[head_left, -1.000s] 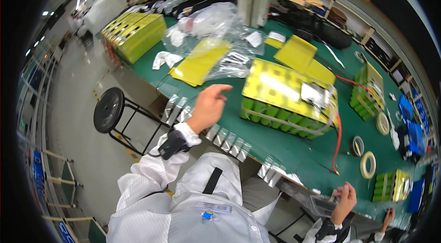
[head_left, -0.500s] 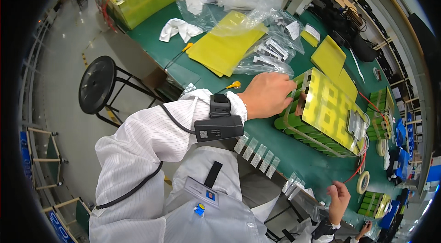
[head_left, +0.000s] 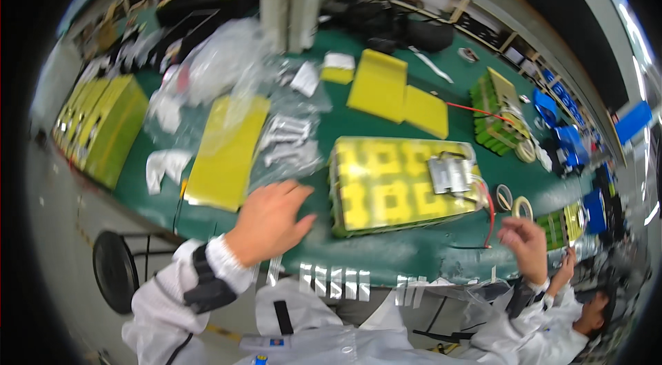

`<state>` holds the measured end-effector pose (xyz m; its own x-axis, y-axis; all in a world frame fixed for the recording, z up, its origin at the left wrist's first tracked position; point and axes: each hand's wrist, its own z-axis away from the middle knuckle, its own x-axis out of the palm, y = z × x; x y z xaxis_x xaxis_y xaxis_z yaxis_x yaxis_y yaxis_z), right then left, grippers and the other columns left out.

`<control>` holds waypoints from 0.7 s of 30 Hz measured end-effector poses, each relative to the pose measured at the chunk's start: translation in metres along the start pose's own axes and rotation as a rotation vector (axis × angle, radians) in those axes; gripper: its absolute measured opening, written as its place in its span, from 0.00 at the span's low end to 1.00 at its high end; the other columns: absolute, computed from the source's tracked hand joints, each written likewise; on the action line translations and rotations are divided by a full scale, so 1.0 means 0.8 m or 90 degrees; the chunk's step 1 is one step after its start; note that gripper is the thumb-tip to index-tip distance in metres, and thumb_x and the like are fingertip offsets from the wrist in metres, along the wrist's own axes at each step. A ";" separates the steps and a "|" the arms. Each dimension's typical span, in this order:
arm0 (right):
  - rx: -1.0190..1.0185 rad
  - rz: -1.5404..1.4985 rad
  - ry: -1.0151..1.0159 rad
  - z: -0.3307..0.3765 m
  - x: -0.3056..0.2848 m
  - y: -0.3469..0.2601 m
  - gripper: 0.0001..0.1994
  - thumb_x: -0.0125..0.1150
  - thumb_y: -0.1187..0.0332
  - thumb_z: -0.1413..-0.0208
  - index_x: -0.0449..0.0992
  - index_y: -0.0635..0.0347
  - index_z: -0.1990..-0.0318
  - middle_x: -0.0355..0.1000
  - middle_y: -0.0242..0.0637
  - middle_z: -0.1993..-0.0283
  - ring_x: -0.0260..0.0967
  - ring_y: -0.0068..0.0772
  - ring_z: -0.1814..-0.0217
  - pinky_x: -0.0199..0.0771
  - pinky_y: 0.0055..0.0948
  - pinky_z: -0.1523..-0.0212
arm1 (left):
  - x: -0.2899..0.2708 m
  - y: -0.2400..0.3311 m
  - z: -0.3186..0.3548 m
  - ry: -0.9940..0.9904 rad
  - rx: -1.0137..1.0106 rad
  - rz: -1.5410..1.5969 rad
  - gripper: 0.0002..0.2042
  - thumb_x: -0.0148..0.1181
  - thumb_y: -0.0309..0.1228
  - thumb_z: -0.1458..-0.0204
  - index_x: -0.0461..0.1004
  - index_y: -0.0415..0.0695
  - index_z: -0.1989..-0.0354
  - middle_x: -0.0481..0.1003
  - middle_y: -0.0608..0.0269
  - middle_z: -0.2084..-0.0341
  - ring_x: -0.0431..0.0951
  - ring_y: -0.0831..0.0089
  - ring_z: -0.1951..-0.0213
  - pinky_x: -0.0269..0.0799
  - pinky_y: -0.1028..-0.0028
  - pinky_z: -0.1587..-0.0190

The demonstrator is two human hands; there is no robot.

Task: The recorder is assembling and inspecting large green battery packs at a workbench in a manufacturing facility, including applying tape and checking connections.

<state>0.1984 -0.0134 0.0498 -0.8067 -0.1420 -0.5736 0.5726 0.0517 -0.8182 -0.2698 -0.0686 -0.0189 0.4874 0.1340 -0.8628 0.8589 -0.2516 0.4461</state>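
A battery pack of green cells under a yellow sheet (head_left: pixel 396 182) lies across the table in front of me. On its right part sits a silvery plate (head_left: pixel 452 174), with a red wire (head_left: pixel 490 217) at that end. My left hand (head_left: pixel 271 222) is open over the table, just left of the pack and apart from it, with nothing in it. Beyond the pack's right end is my right hand (head_left: pixel 527 248), near the red wire, its fingers loosely bent and blurred; I see nothing held. Strips of clear tape (head_left: pixel 336 282) hang along the near table edge.
Yellow sheets (head_left: pixel 227 151) and a plastic bag of white strips (head_left: pixel 286 141) lie to the left. A large yellow pack (head_left: pixel 110 127) stands far left, a smaller pack (head_left: pixel 495 110) back right. Tape rolls (head_left: pixel 522 208) lie right. A co-worker's hand (head_left: pixel 565 270) is beyond my right.
My view has swung to the right. My left hand has come off the pack's left end and now stands apart from it; my right hand has come up nearer the pack's right end.
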 end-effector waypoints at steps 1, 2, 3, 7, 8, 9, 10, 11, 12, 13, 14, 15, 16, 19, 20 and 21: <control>-0.040 0.014 0.008 -0.022 -0.016 0.001 0.17 0.68 0.66 0.44 0.77 0.69 0.53 0.79 0.37 0.64 0.74 0.22 0.63 0.74 0.23 0.58 | -0.011 -0.001 0.001 -0.005 -0.018 -0.001 0.18 0.67 0.31 0.53 0.77 0.42 0.53 0.76 0.55 0.62 0.77 0.53 0.58 0.72 0.59 0.55; -0.080 0.029 0.014 -0.044 -0.031 -0.001 0.16 0.68 0.65 0.43 0.77 0.69 0.53 0.79 0.36 0.65 0.74 0.22 0.64 0.74 0.22 0.60 | -0.025 -0.003 -0.002 -0.010 -0.039 -0.002 0.17 0.67 0.30 0.53 0.77 0.41 0.54 0.76 0.55 0.63 0.77 0.54 0.58 0.72 0.59 0.55; -0.075 0.008 0.010 -0.070 -0.038 -0.003 0.15 0.67 0.65 0.43 0.77 0.69 0.54 0.78 0.35 0.66 0.74 0.21 0.64 0.74 0.22 0.61 | -0.038 -0.010 -0.011 -0.017 -0.018 -0.010 0.17 0.67 0.30 0.53 0.77 0.41 0.54 0.76 0.55 0.63 0.77 0.54 0.58 0.72 0.59 0.55; -0.070 -0.020 -0.025 -0.163 -0.045 0.006 0.14 0.64 0.65 0.40 0.77 0.68 0.55 0.77 0.34 0.66 0.73 0.21 0.66 0.74 0.23 0.64 | -0.059 -0.032 -0.092 0.032 0.030 -0.094 0.15 0.64 0.27 0.52 0.77 0.40 0.54 0.77 0.54 0.62 0.77 0.53 0.58 0.72 0.60 0.54; -0.052 0.001 -0.029 -0.180 -0.041 0.014 0.13 0.64 0.66 0.40 0.77 0.68 0.55 0.77 0.34 0.65 0.73 0.21 0.66 0.74 0.24 0.64 | -0.059 -0.036 -0.123 0.038 0.074 -0.128 0.15 0.64 0.26 0.51 0.77 0.40 0.54 0.78 0.54 0.60 0.77 0.52 0.56 0.73 0.60 0.53; -0.032 0.025 -0.035 -0.193 -0.039 0.019 0.13 0.64 0.66 0.40 0.77 0.69 0.55 0.77 0.33 0.65 0.72 0.22 0.66 0.74 0.24 0.65 | -0.047 -0.047 -0.158 0.033 0.125 -0.119 0.15 0.62 0.27 0.51 0.77 0.40 0.52 0.78 0.53 0.57 0.77 0.52 0.53 0.73 0.60 0.51; -0.030 0.026 -0.038 -0.201 -0.033 0.022 0.13 0.64 0.66 0.40 0.77 0.69 0.55 0.77 0.33 0.65 0.72 0.22 0.66 0.74 0.24 0.65 | -0.028 -0.063 -0.191 0.026 0.169 -0.113 0.16 0.61 0.27 0.50 0.77 0.40 0.51 0.77 0.52 0.53 0.76 0.51 0.51 0.73 0.60 0.49; -0.036 0.036 -0.049 -0.202 -0.029 0.022 0.13 0.64 0.67 0.40 0.77 0.69 0.55 0.77 0.33 0.64 0.72 0.21 0.66 0.74 0.24 0.65 | -0.015 -0.070 -0.221 0.001 0.194 -0.120 0.19 0.61 0.28 0.49 0.75 0.41 0.47 0.76 0.52 0.50 0.74 0.51 0.47 0.71 0.60 0.46; -0.041 0.046 -0.061 -0.200 -0.023 0.020 0.13 0.64 0.67 0.41 0.77 0.69 0.55 0.77 0.33 0.64 0.72 0.21 0.66 0.74 0.24 0.65 | 0.000 -0.079 -0.246 -0.024 0.219 -0.128 0.21 0.62 0.29 0.48 0.74 0.41 0.44 0.75 0.52 0.47 0.73 0.52 0.44 0.69 0.59 0.43; -0.031 0.057 -0.052 -0.194 -0.016 0.019 0.13 0.64 0.68 0.41 0.78 0.69 0.55 0.77 0.32 0.65 0.72 0.21 0.65 0.74 0.24 0.64 | 0.027 -0.098 -0.268 -0.023 0.216 -0.123 0.21 0.62 0.29 0.48 0.74 0.41 0.44 0.75 0.52 0.47 0.73 0.52 0.44 0.69 0.59 0.43; -0.030 0.136 -0.052 -0.187 -0.018 0.022 0.12 0.65 0.68 0.42 0.78 0.69 0.55 0.78 0.32 0.66 0.71 0.19 0.66 0.73 0.23 0.64 | 0.057 -0.113 -0.292 -0.040 0.257 -0.185 0.24 0.63 0.31 0.47 0.71 0.41 0.40 0.72 0.50 0.43 0.71 0.52 0.41 0.66 0.57 0.40; -0.015 0.153 -0.050 -0.177 -0.021 0.021 0.12 0.65 0.69 0.42 0.78 0.69 0.56 0.78 0.32 0.66 0.71 0.19 0.66 0.73 0.22 0.64 | 0.074 -0.121 -0.308 -0.056 0.293 -0.253 0.27 0.63 0.33 0.46 0.68 0.40 0.37 0.70 0.49 0.39 0.69 0.52 0.38 0.62 0.55 0.36; 0.015 0.173 -0.038 -0.162 -0.028 0.024 0.12 0.66 0.70 0.43 0.78 0.69 0.56 0.78 0.32 0.66 0.71 0.18 0.66 0.72 0.22 0.64 | 0.091 -0.117 -0.333 -0.056 0.300 -0.241 0.27 0.63 0.33 0.46 0.68 0.40 0.37 0.70 0.49 0.39 0.69 0.52 0.38 0.62 0.55 0.36; 0.045 0.158 -0.036 -0.135 -0.046 0.032 0.11 0.66 0.71 0.43 0.78 0.69 0.55 0.77 0.33 0.66 0.71 0.17 0.66 0.71 0.21 0.64 | 0.119 -0.112 -0.348 -0.220 0.250 -0.208 0.25 0.63 0.35 0.46 0.69 0.40 0.39 0.72 0.47 0.43 0.72 0.52 0.41 0.65 0.55 0.40; 0.057 0.153 -0.037 -0.131 -0.054 0.043 0.11 0.66 0.71 0.43 0.78 0.69 0.55 0.77 0.33 0.66 0.71 0.17 0.66 0.71 0.21 0.64 | 0.126 -0.115 -0.350 -0.232 0.255 -0.205 0.25 0.63 0.35 0.46 0.69 0.40 0.39 0.72 0.47 0.43 0.72 0.52 0.41 0.65 0.55 0.40; 0.056 0.118 -0.019 -0.127 -0.063 0.053 0.12 0.66 0.72 0.43 0.78 0.69 0.55 0.77 0.32 0.66 0.71 0.17 0.66 0.71 0.21 0.64 | 0.130 -0.116 -0.353 -0.246 0.262 -0.267 0.22 0.60 0.33 0.46 0.71 0.40 0.43 0.74 0.46 0.47 0.75 0.51 0.47 0.68 0.56 0.43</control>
<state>0.2485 0.0967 0.0403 -0.6829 -0.1675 -0.7111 0.7221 -0.0072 -0.6918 -0.2547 0.2396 -0.0827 -0.0276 -0.0318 -0.9991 0.7956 -0.6058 -0.0027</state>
